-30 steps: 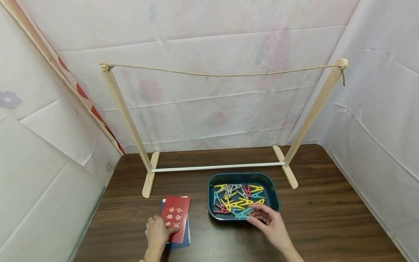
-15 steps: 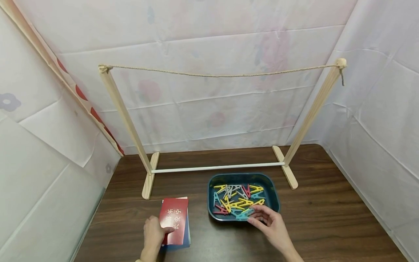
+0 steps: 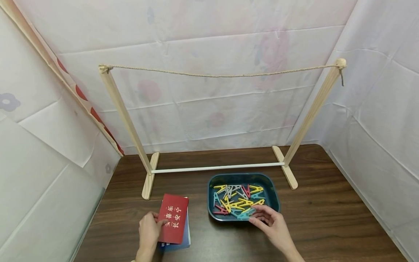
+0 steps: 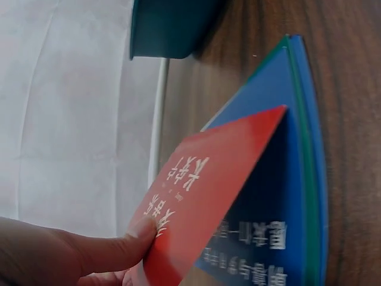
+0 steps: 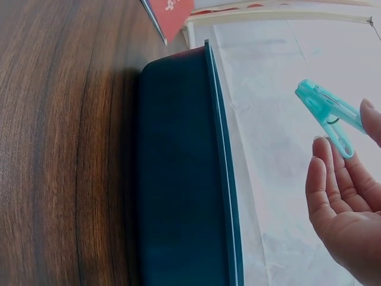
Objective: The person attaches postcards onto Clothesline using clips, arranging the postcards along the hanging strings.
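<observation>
My left hand (image 3: 149,231) pinches a red card (image 3: 175,218) with pale Chinese characters by its left edge, thumb on top. In the left wrist view the red card is tilted up off a blue card (image 4: 256,89) lying under it, with green and blue edges of more cards below. My right hand (image 3: 272,225) pinches a turquoise clothespin (image 5: 327,110) by its handles, over the near right rim of a dark teal tray (image 3: 211,214). Several yellow, grey, red and turquoise clothespins (image 3: 240,203) lie in the tray.
A wooden frame stands behind on the brown table (image 3: 314,203), with two posts (image 3: 129,120) and a white crossbar (image 3: 216,168). A sagging twine (image 3: 226,76) is tied between the post tops. White patterned sheets (image 3: 212,112) enclose the back and sides.
My left hand has shifted slightly left, and the red card has come up at a tilt from the pile. The right hand with the turquoise clothespin has hardly moved.
</observation>
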### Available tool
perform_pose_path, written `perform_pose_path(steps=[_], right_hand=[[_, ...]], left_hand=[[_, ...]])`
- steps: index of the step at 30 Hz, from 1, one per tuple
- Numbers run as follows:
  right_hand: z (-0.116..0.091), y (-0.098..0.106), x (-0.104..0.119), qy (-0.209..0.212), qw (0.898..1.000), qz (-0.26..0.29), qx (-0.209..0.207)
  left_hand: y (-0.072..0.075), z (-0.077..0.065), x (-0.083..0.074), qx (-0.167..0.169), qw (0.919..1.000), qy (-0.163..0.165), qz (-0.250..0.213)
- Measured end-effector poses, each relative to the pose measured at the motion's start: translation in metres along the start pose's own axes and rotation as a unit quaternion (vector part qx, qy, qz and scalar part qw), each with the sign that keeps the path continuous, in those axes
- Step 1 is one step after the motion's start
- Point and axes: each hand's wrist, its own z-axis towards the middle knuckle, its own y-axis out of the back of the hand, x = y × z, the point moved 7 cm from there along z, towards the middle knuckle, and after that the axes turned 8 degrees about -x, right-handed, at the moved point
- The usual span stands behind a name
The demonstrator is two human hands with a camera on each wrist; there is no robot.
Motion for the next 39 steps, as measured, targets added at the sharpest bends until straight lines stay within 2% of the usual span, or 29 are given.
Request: perform_pose_path(steps=[9,15,19,22,26,29,35,39], right_hand=[[0.002,0.006,0.009,0.066,0.998,0.004,-0.003],[0.004,0.011,0.012,0.076,0.997,-0.007,0.001],[0.005,0.016,0.014,0.079,0.997,-0.016,0.0],[0.007,0.019,0.019,0.101,0.995,-0.021,0.001],[0.01,0.023,0.029,0.149,0.988,-0.029,0.007],[0.012,0.026,0.034,0.166,0.985,-0.04,0.01],[0.015,0.031,0.04,0.163,0.984,-0.074,0.02],[0.016,0.033,0.047,0.176,0.978,-0.112,0.02]], left_hand=[[0.014,-0.004,-0.015,-0.005,0.9997,-0.001,-0.025],[0.018,-0.01,-0.028,0.019,0.9986,0.003,-0.048],[0.022,-0.013,-0.036,0.026,0.9984,-0.014,-0.048],[0.027,-0.015,-0.042,0.017,0.9985,-0.03,-0.043],[0.032,-0.017,-0.047,0.016,0.998,-0.038,-0.047],[0.035,-0.018,-0.05,0.013,0.9978,-0.043,-0.048],[0.044,-0.02,-0.06,-0.014,0.996,-0.074,-0.049],[0.05,-0.021,-0.067,-0.028,0.9933,-0.097,-0.055]])
